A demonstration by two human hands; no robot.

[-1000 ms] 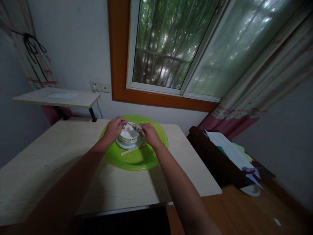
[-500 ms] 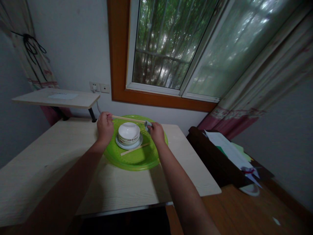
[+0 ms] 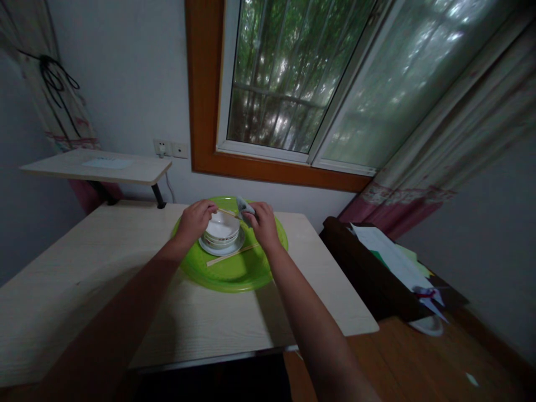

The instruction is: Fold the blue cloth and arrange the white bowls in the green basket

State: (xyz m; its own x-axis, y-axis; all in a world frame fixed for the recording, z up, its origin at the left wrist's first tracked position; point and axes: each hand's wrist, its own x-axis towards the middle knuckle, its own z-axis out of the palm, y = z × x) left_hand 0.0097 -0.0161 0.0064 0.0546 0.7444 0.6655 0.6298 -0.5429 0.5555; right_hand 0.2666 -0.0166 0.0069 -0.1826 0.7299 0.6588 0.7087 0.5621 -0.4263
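A pair of chopsticks (image 3: 228, 213) spans the space between my hands, above the back of a round green tray (image 3: 234, 283). My left hand (image 3: 196, 220) is closed on one end of them. In my right hand (image 3: 263, 221) a grey cloth (image 3: 244, 209) is bunched up and wrapped about the chopsticks' other end, which it hides. Beneath my hands, stacked white bowls (image 3: 223, 227) sit on a white plate (image 3: 233, 249) in the tray. More chopsticks (image 3: 231, 255) lie on the tray in front of the plate.
The tray rests on a pale wooden table (image 3: 218, 318). At the table's back left stands a small raised shelf (image 3: 138, 174) with a paper on it. To the right, a dark brown piece of furniture (image 3: 368, 268) has papers lying beside it. A window (image 3: 293, 84) is behind.
My left hand has moved right, towards my right hand, so less of the chopsticks shows between them. The cloth stands higher and my right hand has shifted slightly left.
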